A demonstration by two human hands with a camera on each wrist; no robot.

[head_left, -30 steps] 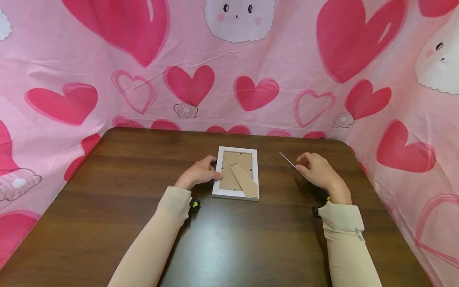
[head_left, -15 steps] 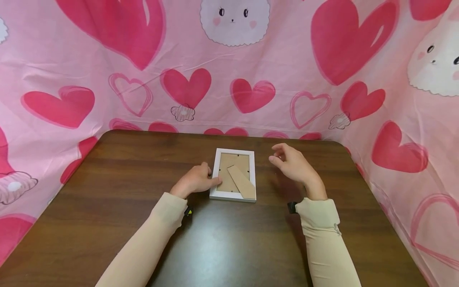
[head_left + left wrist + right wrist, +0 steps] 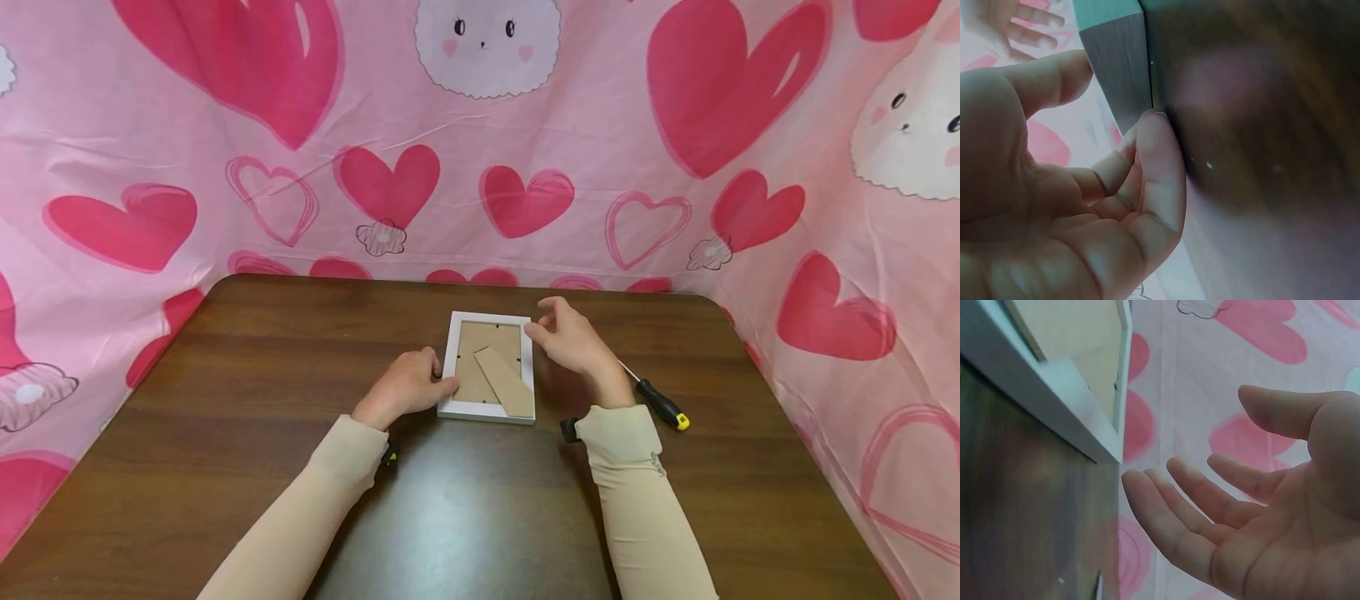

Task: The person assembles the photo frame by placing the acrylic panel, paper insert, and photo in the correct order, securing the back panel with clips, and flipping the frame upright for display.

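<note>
A white picture frame lies back side up on the brown table, its cardboard backing and slanted stand showing. My left hand pinches the frame's left edge, thumb on top and fingers curled against the side. In the left wrist view the thumb and forefinger meet the frame's side. My right hand hovers by the upper right edge, fingers loosely bent and holding nothing. A gap separates those fingers from the frame's corner in the right wrist view. Right of that wrist lies a screwdriver with a black and yellow handle.
The wooden table has rounded far corners. Pink cloth with hearts and animal faces hangs behind it and along both sides.
My right hand has let go of the screwdriver, leaving it on the table, and moved left to the frame's right side. The left hand stays at the frame's left edge.
</note>
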